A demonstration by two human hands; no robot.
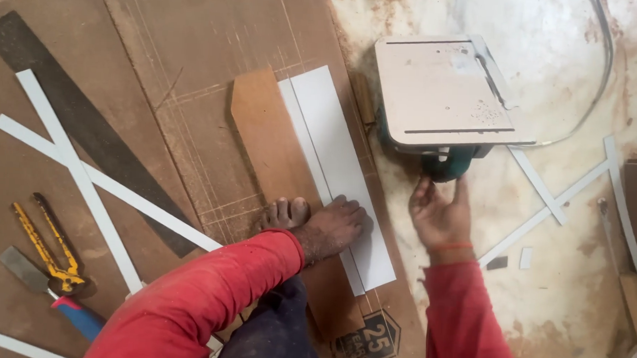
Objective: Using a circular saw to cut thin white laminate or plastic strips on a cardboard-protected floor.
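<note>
My left hand [333,227], in a red sleeve, presses flat on a long white laminate strip [334,151] that lies on a brown board [270,137]. Bare toes [285,212] rest on the board just left of that hand. My right hand [440,216] is open, palm up, its fingertips at the teal handle [448,165] of a circular saw. The saw shows its pale metal base plate [440,91] and sits on the stained floor just right of the strip.
A long dark straightedge [85,122] and crossed white strips [69,157] lie on the brown sheet at left. Yellow-handled pincers [47,246] and a chisel [49,289] are at lower left. More white offcuts [554,203] and a cable [602,77] lie at right.
</note>
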